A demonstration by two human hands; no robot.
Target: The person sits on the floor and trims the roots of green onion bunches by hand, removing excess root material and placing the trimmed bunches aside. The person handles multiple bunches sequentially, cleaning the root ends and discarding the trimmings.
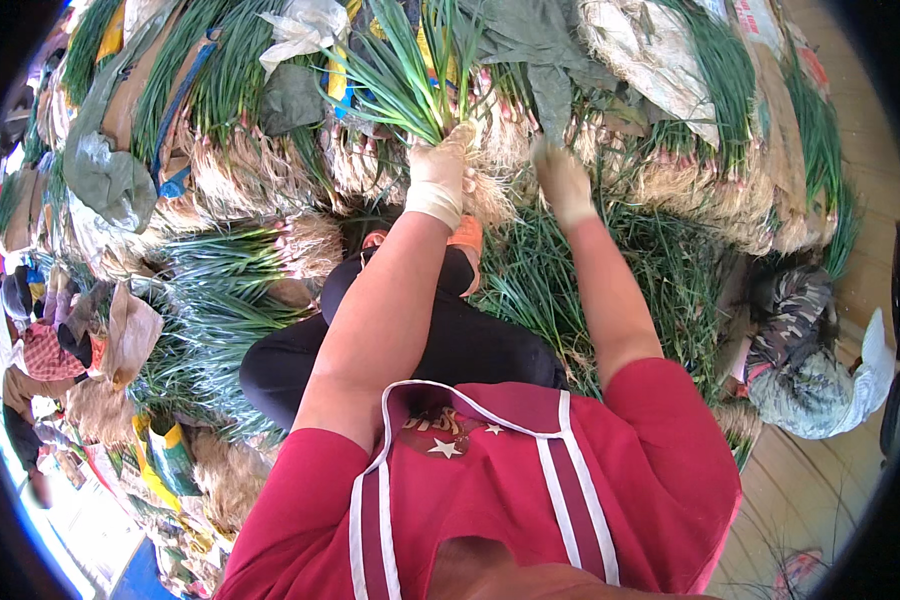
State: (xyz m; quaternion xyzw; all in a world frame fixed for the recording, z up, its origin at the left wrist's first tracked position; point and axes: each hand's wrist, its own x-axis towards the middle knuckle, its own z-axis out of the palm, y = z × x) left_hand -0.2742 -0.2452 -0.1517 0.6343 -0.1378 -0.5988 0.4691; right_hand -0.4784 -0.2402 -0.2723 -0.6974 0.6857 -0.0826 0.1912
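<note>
My left hand (436, 171), in a pale work glove, grips a small bunch of spring onions (427, 105) near the base of the stalks. Their green leaves fan upward and away from me, and the pale roots (487, 193) hang below the hand. My right hand (562, 180), gloved the same way, is blurred at the lower end of an olive-green cloth (549, 97). Whether it touches the cloth, and how its fingers are set, cannot be made out. Just beyond both hands runs a bank of rooted spring onions (506, 112), partly covered by cloth and sacking.
Loose green leaves (615, 277) lie under my right arm. More spring onions (232, 259) are heaped at my left, beside my bent leg (330, 337). A white woven sack (652, 67) covers part of the bank. A person in camouflage (802, 360) is at the right; another person (49, 349) is at the left.
</note>
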